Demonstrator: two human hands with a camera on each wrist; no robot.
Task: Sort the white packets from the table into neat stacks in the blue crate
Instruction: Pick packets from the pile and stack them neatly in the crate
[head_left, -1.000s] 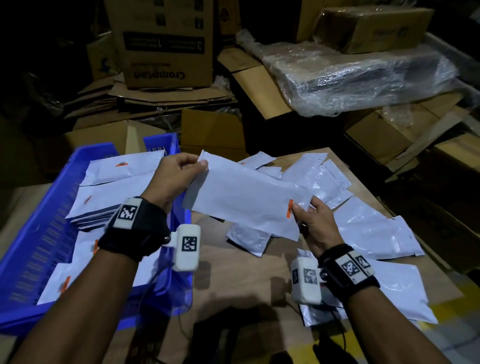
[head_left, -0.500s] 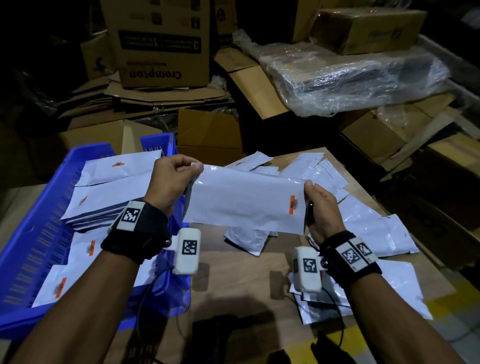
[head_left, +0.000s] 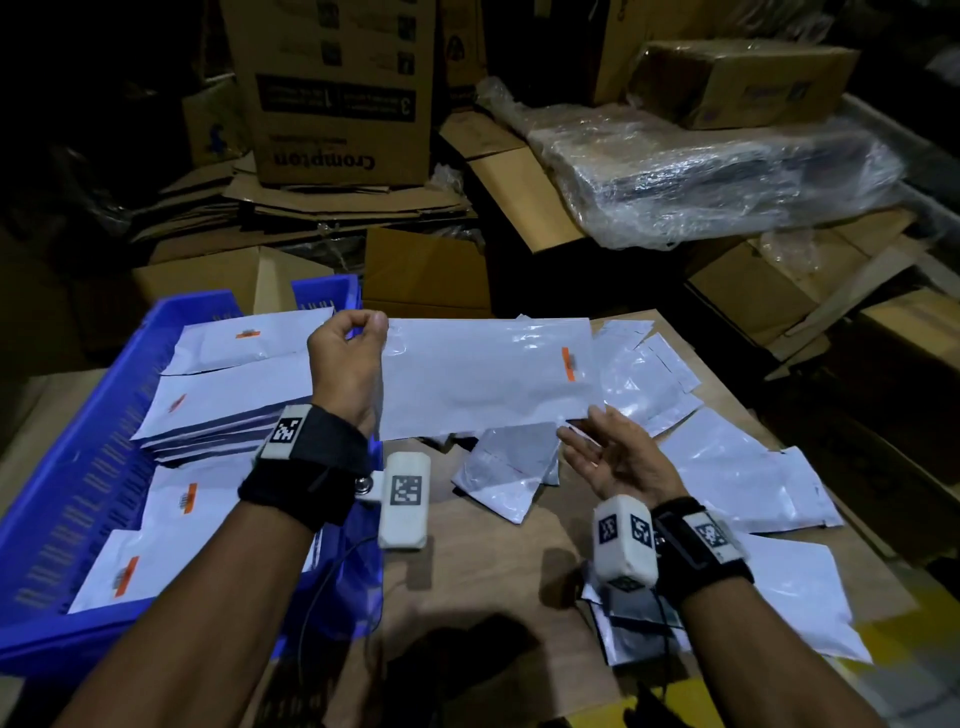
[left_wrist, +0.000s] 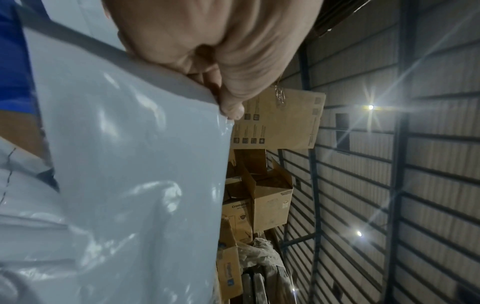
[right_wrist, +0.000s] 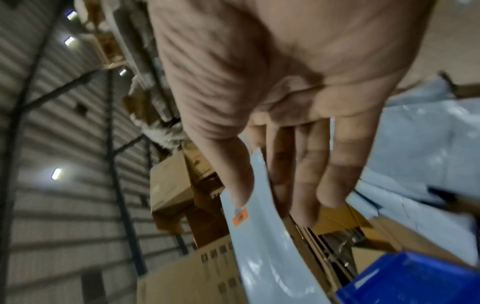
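My left hand (head_left: 371, 325) pinches the top left corner of a long white packet (head_left: 483, 374) with an orange label and holds it up flat over the table, beside the blue crate (head_left: 78, 467). In the left wrist view the thumb and fingers (left_wrist: 223, 102) close on the packet (left_wrist: 130, 164) at its edge. My right hand (head_left: 587, 431) lies palm up with straight fingers at the packet's lower right corner. In the right wrist view that corner (right_wrist: 259, 236) runs loosely between thumb and fingers. White packet stacks (head_left: 228, 395) fill the crate. Loose packets (head_left: 727, 467) cover the table's right side.
The wooden table (head_left: 493, 571) has bare board between my arms. Behind it are stacked cardboard boxes (head_left: 337, 93), flattened cartons and a plastic-wrapped bundle (head_left: 717, 166). A small packet (head_left: 509, 467) lies under the held one. More packets (head_left: 800, 587) lie by my right wrist.
The held packet has swung level and shifted left toward the crate. My right hand has let go of its right end, opened and dropped below it. My left hand keeps its pinch.
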